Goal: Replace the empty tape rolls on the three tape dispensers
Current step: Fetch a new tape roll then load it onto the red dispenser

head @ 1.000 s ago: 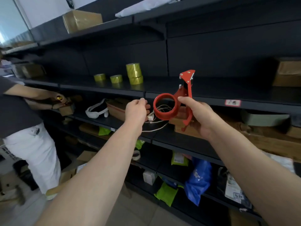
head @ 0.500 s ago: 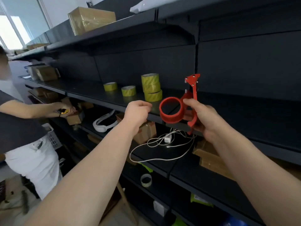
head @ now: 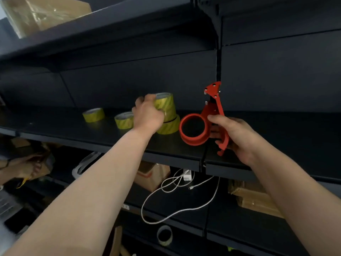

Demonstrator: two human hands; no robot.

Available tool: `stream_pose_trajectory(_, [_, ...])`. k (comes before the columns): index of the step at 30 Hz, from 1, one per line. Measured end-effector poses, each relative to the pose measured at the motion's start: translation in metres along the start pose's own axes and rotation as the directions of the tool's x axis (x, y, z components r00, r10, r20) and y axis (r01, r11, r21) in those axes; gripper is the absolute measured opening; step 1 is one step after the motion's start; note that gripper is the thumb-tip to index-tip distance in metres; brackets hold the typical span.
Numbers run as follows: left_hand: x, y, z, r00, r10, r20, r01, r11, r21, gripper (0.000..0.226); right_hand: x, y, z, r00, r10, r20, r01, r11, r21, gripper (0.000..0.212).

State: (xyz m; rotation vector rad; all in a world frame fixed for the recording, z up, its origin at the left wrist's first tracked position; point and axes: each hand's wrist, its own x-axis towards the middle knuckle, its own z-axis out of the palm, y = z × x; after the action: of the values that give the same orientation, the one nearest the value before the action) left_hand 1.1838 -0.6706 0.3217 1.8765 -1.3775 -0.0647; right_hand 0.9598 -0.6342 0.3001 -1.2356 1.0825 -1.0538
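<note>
The dark shelving [head: 276, 74] fills the view and runs off every edge. On its top board, far left, sits a film-wrapped cardboard box [head: 42, 13], cut off by the frame. Both of the person's forearms reach up from the near edge.

The right hand [head: 238, 137] grips the red tape dispenser [head: 195, 140] by its handle. The thumb presses the near side and the curled fingers are mostly hidden behind the frame. The dispenser's hub ring is bare, held just above the middle shelf, right of the tape.

The left hand [head: 147, 115], blurred, has its fingers curled round the top roll [head: 165, 103] of the stack of yellow tape rolls [head: 168, 126]. It covers the stack's left side, so the roll count is unclear.

Left of the stack lie two single yellow rolls: the near roll [head: 124, 120], its right edge hidden by the hand, and the far-left roll [head: 93, 114].

Below, a brown box [head: 153, 174] is half hidden under the shelf lip. Flat cardboard [head: 254, 200] disappears behind the right forearm. A white cable [head: 175, 213] loops down between them. A small tape ring [head: 164, 235] lies lower still. At the left edge is a blurred hand [head: 27, 169] of someone else.
</note>
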Motion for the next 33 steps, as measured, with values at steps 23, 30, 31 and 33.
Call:
stream_pose_trajectory(23, [-0.125, 0.134, 0.056, 0.601, 0.795, 0.078, -0.555, 0.487, -0.674, 0.026, -0.133, 0.029, -0.091, 0.785, -0.021, -0.619, 0.172, 0.968, 0.184, 0.017])
stream_pose_trajectory(30, [-0.27, 0.184, 0.095, 0.37, 0.892, 0.26, -0.287, 0.376, -0.881, 0.026, -0.27, 0.058, -0.153, 0.657, 0.072, -0.75, 0.123, 0.972, 0.201, 0.041])
stream_pose_trajectory(31, [-0.29, 0.194, 0.098, 0.332, 0.903, 0.272, -0.245, 0.361, -0.9, 0.026, -0.29, 0.064, -0.163, 0.636, 0.084, -0.767, 0.12, 0.971, 0.207, 0.046])
stream_pose_trajectory(33, [-0.328, 0.214, 0.105, 0.235, 0.929, 0.287, -0.17, 0.33, -0.929, 0.024, -0.332, 0.074, -0.181, 0.6, 0.109, -0.793, 0.131, 0.964, 0.231, 0.05])
